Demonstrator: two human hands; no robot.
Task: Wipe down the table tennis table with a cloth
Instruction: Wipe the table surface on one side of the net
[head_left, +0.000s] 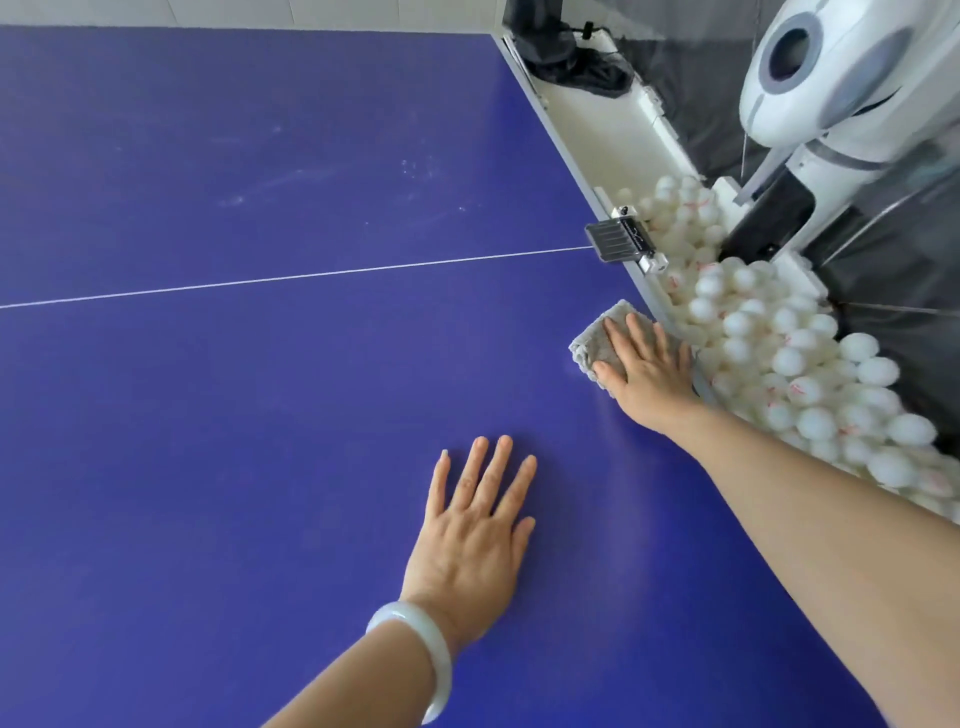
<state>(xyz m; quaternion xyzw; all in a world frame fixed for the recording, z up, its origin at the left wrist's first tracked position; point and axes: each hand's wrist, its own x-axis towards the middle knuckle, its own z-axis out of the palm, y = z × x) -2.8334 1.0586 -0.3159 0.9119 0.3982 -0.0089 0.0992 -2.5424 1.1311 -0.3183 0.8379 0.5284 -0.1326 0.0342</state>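
1. My left hand (470, 540) lies nearest to me, fingers straight and spread, palm flat on the smooth blue table tennis surface (234, 415). It holds nothing and serves as a brace. A pale, glossy bangle (415, 660) sits on its wrist.
2. Further out and to the right, my right hand (649, 369) lies flat, fingers straight, pressing on the small grey folded terry cloth (592, 343). Nothing is pinched or gripped; the palm and fingers hold the cloth down.
3. The cloth lies at the right edge of the surface, just beside the white tray of white table tennis balls (779, 353).
4. Handling judgement: the cloth looks soft, light and limp. It will probably bunch or unfold if pushed from one corner. Keep the palm centred on the fold and spread the pressure evenly.
5. The surface looks hard and slick, so the cloth should glide easily. Near the edge it could slip off into the balls.
6. Beyond the cloth, a thin white line (311, 275) crosses the surface and ends at a black clamp (618, 241).
7. Past the line, pale smudges (311, 176) show on the surface; I judge that area not yet wiped.
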